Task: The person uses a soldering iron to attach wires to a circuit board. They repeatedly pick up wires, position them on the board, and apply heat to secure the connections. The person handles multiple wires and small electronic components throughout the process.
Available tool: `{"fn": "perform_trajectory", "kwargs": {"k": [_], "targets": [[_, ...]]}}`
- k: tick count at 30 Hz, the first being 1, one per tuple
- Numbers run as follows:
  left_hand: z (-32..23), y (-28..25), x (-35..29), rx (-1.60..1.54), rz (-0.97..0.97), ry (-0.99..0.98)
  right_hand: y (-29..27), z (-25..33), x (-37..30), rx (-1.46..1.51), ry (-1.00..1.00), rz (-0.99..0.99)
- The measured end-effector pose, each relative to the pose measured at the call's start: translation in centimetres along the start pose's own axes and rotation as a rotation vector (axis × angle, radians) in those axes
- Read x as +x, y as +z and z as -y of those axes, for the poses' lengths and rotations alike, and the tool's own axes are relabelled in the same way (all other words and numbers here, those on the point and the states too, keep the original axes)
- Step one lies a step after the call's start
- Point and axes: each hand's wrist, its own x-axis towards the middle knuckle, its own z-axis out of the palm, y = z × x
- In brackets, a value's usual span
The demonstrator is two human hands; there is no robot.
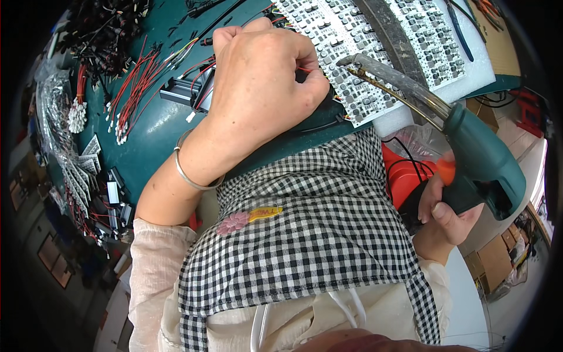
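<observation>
My left hand [267, 79] is closed above the near edge of the white circuit board panel [375, 100]. A short bit of red wire [303, 70] shows between its thumb and curled forefinger; the fingertips are mostly hidden behind the hand. My right hand [448, 220] is wrapped round the grip of a green pistol-shaped soldering gun [484, 146] with an orange trigger. The gun's metal tip [346, 60] and thin brass feed tube reach left over the panel, a little right of my left hand. Whether the tip touches the board I cannot tell.
A dark metal bar [393, 35] lies across the panel, which rests on white foam [478, 73]. Left on the green table [146, 155] are red wires with white connectors [126, 108], small black housings [179, 91], bagged parts [56, 111] and a pile of black cables [99, 35].
</observation>
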Motion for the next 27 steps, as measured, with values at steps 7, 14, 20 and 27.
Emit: {"fn": "perform_trajectory", "kwargs": {"k": [7,14,20,27], "targets": [[0.2,-0.6,0.1,-0.047,0.042,0.008,-0.1,0.0,-0.2,-0.018,0.019,-0.014],[1.0,-0.4,0.0,-0.132,0.028,0.035,-0.2,-0.4,-0.2,-0.017,0.006,-0.012],[0.2,-0.4,-0.1,0.004,0.024,0.06,0.2,-0.5,-0.1,-0.009,-0.003,-0.039],[0.7,-0.4,0.3,-0.035,0.062,0.063,0.1,-0.5,-0.2,0.002,0.064,-0.012]]}}
